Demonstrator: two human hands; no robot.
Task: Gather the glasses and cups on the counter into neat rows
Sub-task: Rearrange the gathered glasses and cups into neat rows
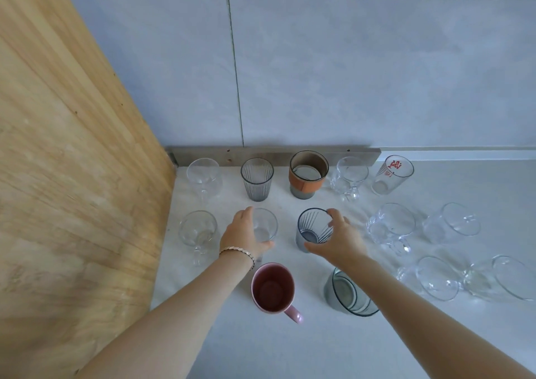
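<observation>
Mug [272, 288] empty; left hand [242, 235] grips clear glass [266, 224].

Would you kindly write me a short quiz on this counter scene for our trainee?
1. True or false: the pink mug stands nearer the person than the blue lined glass.
2. The right hand grips: A the blue lined glass; B the pink mug; C the orange-sleeved cup.
3. How many cups and glasses stand in the back row along the wall?
Key: 1 true; 2 A; 3 five.
</observation>
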